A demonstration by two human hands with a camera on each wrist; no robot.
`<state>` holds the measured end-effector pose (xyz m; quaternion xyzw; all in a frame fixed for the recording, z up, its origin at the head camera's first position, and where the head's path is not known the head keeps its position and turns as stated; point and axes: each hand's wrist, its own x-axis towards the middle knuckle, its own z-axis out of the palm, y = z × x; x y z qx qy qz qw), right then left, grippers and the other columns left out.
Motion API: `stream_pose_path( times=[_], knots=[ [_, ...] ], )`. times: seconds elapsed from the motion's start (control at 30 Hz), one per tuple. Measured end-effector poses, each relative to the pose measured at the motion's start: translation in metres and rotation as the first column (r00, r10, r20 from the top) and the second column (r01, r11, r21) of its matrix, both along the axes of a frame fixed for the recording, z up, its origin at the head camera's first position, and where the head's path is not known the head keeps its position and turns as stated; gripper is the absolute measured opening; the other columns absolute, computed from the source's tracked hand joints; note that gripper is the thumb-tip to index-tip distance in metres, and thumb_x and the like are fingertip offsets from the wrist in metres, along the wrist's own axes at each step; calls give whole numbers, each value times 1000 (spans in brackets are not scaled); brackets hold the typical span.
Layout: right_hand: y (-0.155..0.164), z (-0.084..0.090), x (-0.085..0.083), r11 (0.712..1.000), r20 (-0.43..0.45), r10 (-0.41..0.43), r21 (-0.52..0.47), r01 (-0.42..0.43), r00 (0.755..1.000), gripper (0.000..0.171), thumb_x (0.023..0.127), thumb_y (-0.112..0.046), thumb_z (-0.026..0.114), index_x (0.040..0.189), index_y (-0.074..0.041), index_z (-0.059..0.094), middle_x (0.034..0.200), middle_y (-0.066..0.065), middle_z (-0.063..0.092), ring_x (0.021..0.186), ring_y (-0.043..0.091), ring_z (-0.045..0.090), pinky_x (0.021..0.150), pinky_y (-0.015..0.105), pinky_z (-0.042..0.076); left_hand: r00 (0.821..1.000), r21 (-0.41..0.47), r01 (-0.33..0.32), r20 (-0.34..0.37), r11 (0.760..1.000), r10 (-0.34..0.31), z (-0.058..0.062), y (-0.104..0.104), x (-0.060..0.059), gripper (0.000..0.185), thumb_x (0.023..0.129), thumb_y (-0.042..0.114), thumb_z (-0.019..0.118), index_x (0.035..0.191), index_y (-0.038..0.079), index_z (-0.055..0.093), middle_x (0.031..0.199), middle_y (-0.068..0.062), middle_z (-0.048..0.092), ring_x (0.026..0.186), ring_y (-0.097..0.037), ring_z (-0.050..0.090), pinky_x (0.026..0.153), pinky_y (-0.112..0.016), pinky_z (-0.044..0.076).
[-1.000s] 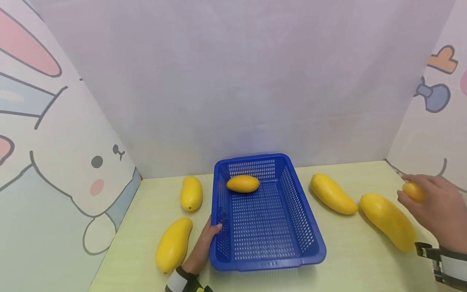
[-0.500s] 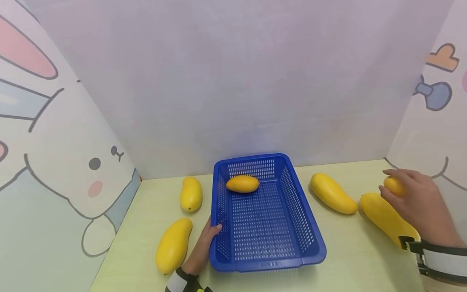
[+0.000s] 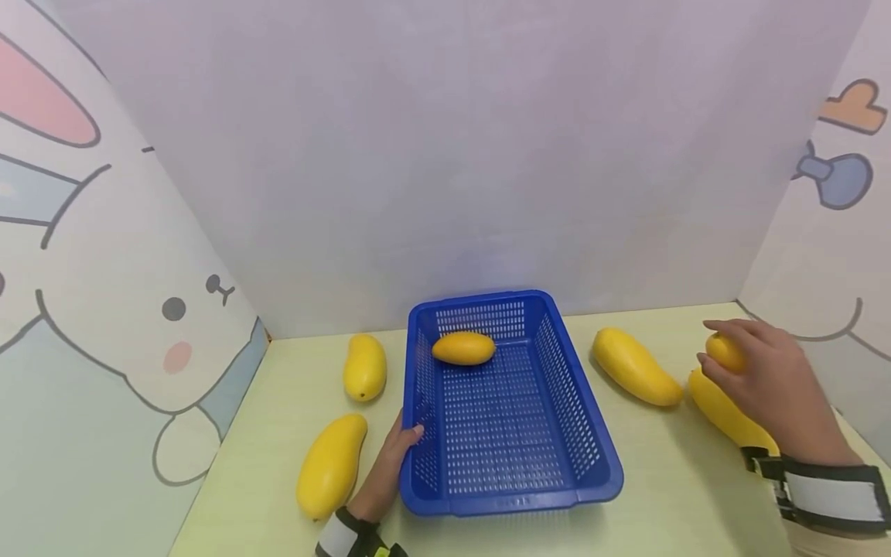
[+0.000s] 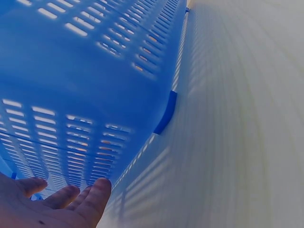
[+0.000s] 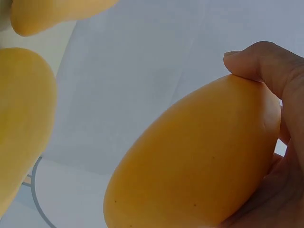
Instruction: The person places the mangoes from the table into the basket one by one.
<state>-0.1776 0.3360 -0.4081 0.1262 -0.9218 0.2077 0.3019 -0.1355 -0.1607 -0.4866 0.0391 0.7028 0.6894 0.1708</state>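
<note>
A blue slotted plastic basket stands mid-table with one orange-yellow mango at its far end. My left hand rests against the basket's left wall near the front, thumb at the rim; in the left wrist view the straight fingers lie by the blue wall. My right hand grips a small mango at the far right, just above a large yellow mango on the table. The right wrist view shows the held mango under my thumb.
Another large mango lies right of the basket. Two more mangoes lie to its left. Panels with cartoon drawings wall in the pale green table on the left, back and right.
My right hand has carried the small mango leftward, away from the right wall and over the large mango. The left hand and the basket have stayed put.
</note>
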Motion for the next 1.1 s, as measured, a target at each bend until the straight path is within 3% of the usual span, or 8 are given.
stream_pose_path(
  times=[0.3, 0.73, 1.1],
  knots=[
    [-19, 2, -6, 999, 20, 35, -9, -35, 999, 51, 73, -1, 84, 121, 2, 67, 115, 28, 63, 100, 48, 54, 84, 61, 40, 1000, -12, -18, 13, 1000, 18, -4, 1, -2, 74, 105, 41, 37, 164, 18, 0, 168, -17, 9, 150, -41, 16, 116, -67, 13],
    [-47, 1, -7, 997, 143, 65, -45, -60, 988, 51, 82, -8, 82, 130, 0, 64, 128, 29, 56, 113, 50, 48, 87, 68, 44, 1000, 9, -15, -16, 1000, 15, -2, 4, 0, 73, 105, 38, 37, 164, 18, 0, 168, -18, 8, 151, -39, 14, 118, -65, 8],
    [-70, 3, -11, 990, 80, 139, -46, -136, 987, 51, 78, -4, 85, 125, 0, 67, 123, 25, 59, 112, 47, 50, 85, 65, 48, 1000, 9, -14, -21, 1000, 14, 0, 3, 2, 73, 105, 37, 37, 164, 17, 1, 167, -18, 10, 150, -39, 17, 117, -65, 11]
  ],
)
